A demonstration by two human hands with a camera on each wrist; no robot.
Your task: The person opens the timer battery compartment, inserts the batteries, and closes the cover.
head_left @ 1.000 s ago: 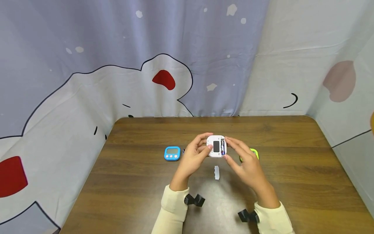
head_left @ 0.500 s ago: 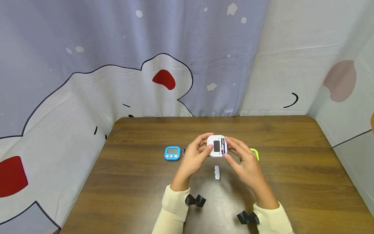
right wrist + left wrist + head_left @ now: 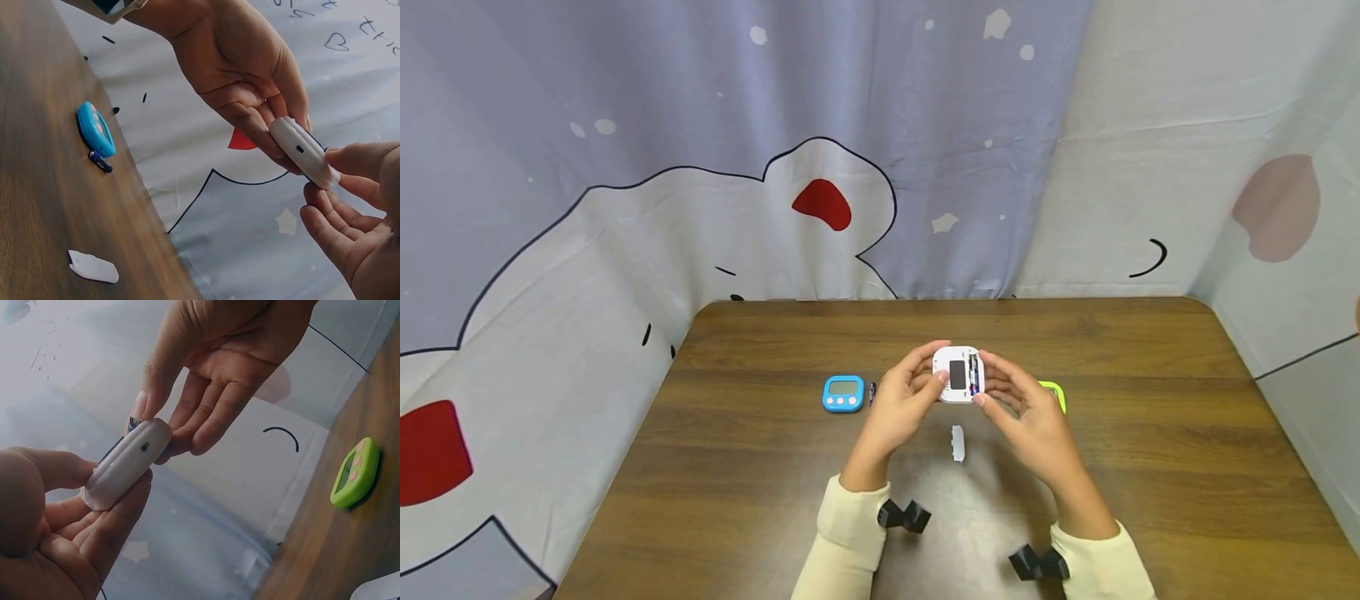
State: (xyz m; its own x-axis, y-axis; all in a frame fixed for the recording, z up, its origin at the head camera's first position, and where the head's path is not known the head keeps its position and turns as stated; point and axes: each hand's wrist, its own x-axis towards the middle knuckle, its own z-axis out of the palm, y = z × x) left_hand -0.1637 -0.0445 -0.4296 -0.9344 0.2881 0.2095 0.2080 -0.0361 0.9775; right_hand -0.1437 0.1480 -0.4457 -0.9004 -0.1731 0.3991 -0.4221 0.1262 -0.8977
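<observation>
Both hands hold up a white digital timer (image 3: pixel 961 396), its back facing the head camera. A dark rectangle (image 3: pixel 957 375) lies on that back, and beside it the uncovered battery slot holds a slim battery (image 3: pixel 973 375). My left hand (image 3: pixel 901 408) grips the timer's left side, thumb on the back and fingers beneath. At the right edge, my right hand (image 3: pixel 1037 421) pinches it; in the left wrist view the right thumb (image 3: pixel 153 394) presses by the battery's end. A loose white battery cover (image 3: pixel 957 443) lies on the table below the hands.
To the left on the wooden table (image 3: pixel 737 467) is a blue timer (image 3: pixel 842 393) with a small battery (image 3: pixel 872 394) beside it. A green timer (image 3: pixel 1056 395) lies partly behind the right hand. A patterned curtain (image 3: pixel 962 150) hangs behind the table.
Both hands and the white timer have shifted very slightly right. The loose battery beside the blue timer now shows more fully past the left hand. The grip looks much the same.
</observation>
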